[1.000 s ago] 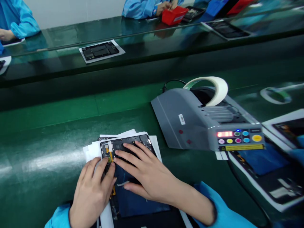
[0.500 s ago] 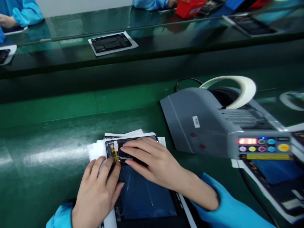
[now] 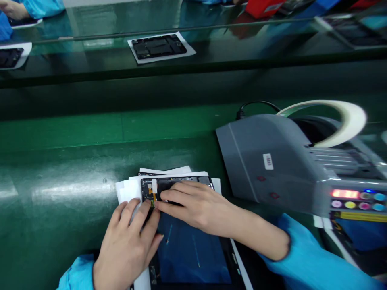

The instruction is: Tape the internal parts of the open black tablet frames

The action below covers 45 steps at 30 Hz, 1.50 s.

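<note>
**A:** Where's the work lying?

**B:** At six o'clock on the green bench mat [image 3: 69,161]: a flat black rectangular tablet frame [image 3: 178,184] rests on loose white paper sheets [image 3: 128,191], with a glossy dark blue panel [image 3: 190,253] lying nearer the person.

**A:** And the hands?

**B:** Close together, not quite meeting, either side of a thin orange ribbon cable [image 3: 154,196]. The left hand [image 3: 128,245] sits at the frame's near edge, and the right hand [image 3: 199,207] reaches across the frame. Whether they grip or only press, I can't tell.

**A:** Why held like that?

**B:** Likely to keep the frame steady around that cable, with the paper shielding it from the mat.

**A:** What's nearby?

**B:** At three o'clock, a grey electric tape dispenser [image 3: 269,165] carrying a cream tape roll [image 3: 347,119], within the right hand's reach. At twelve, a second black frame [image 3: 159,46] lies on white paper on a far glossy bench.
</note>
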Available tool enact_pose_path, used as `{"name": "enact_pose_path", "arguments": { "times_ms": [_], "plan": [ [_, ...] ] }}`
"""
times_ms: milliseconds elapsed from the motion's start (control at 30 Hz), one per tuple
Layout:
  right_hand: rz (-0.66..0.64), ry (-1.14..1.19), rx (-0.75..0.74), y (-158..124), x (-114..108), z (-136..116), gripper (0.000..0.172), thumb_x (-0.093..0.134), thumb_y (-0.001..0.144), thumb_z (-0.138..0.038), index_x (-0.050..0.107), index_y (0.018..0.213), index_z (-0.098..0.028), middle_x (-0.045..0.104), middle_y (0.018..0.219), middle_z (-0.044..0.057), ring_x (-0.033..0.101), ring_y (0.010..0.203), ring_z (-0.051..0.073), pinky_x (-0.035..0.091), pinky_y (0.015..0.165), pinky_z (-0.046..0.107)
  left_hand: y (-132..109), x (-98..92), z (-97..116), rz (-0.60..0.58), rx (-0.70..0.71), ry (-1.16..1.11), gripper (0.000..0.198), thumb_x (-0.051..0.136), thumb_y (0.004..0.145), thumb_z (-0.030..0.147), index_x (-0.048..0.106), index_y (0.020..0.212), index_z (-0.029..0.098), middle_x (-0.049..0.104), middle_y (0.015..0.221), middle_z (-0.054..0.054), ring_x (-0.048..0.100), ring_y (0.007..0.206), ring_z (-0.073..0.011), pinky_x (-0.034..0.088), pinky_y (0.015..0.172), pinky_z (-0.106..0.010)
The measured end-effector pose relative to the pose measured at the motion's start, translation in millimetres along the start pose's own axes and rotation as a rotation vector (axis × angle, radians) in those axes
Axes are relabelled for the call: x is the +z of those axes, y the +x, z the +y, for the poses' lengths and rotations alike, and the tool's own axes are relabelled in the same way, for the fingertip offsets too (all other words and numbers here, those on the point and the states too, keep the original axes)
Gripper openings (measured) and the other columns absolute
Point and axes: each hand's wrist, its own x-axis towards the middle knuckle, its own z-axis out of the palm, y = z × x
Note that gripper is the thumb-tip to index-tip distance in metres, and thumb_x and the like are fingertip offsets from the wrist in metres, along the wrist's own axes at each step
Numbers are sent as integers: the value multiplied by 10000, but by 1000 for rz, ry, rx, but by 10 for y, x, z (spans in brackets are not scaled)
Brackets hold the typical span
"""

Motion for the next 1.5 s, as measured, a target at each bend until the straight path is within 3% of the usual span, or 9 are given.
{"name": "enact_pose_path", "arguments": {
  "times_ms": [233, 500, 700, 1000, 1233, 1367, 1500],
  "plan": [
    [-45, -80, -68, 15, -38, -20, 445, 250, 1028, -117, 695, 1010, -117, 695, 886, 47, 567, 688, 190, 458, 580, 343, -1, -21, -6, 36, 4, -20, 341, 375, 1009, 310, 648, 1156, 166, 698, 1133, -61, 550, 1104, -268, 470, 900, -398],
    [116, -23, -42, -27, -5, -8, 411, 312, 1020, -101, 703, 895, -97, 701, 861, 72, 581, 693, 186, 476, 598, 328, 34, -27, -32, 29, 16, -14, 371, 389, 1000, 315, 635, 1193, 116, 701, 1132, -60, 541, 1084, -264, 447, 875, -377],
    [126, -90, -84, -43, 13, -31, 378, 354, 986, -73, 721, 894, -83, 698, 840, 81, 599, 694, 198, 493, 606, 334, 64, -42, -38, 1, 34, 51, 393, 352, 1011, 316, 635, 1208, 126, 704, 1110, -56, 537, 1079, -258, 400, 876, -379],
    [49, -245, -140, -65, 6, -105, 376, 369, 952, -81, 740, 894, -80, 702, 888, 110, 630, 739, 219, 541, 707, 338, 90, -58, -56, -12, 42, 74, 428, 304, 1025, 334, 638, 1208, 138, 714, 1101, -55, 550, 1071, -247, 387, 896, -381],
    [-31, -217, -105, -57, -64, -137, 403, 339, 947, -59, 740, 924, -76, 699, 889, 109, 614, 737, 216, 544, 629, 328, 96, -70, -66, -23, 52, 83, 419, 318, 1020, 335, 630, 1219, 140, 707, 1115, -60, 544, 1084, -252, 404, 890, -384],
    [-45, -177, 9, -135, -55, -144, 411, 321, 962, -70, 725, 1034, -80, 704, 1006, 88, 615, 862, 238, 559, 782, 375, 83, -58, -68, -29, 56, 76, 397, 345, 1013, 334, 622, 1226, 146, 702, 1123, -60, 539, 1086, -256, 418, 878, -382],
    [33, -171, 100, -278, 21, -134, 409, 307, 998, -110, 691, 1134, -120, 692, 1130, 65, 587, 1036, 255, 516, 926, 421, 78, -63, -59, -47, 46, 57, 382, 372, 1001, 328, 609, 1241, 148, 690, 1148, -60, 527, 1098, -269, 430, 861, -393]
  ]
}}
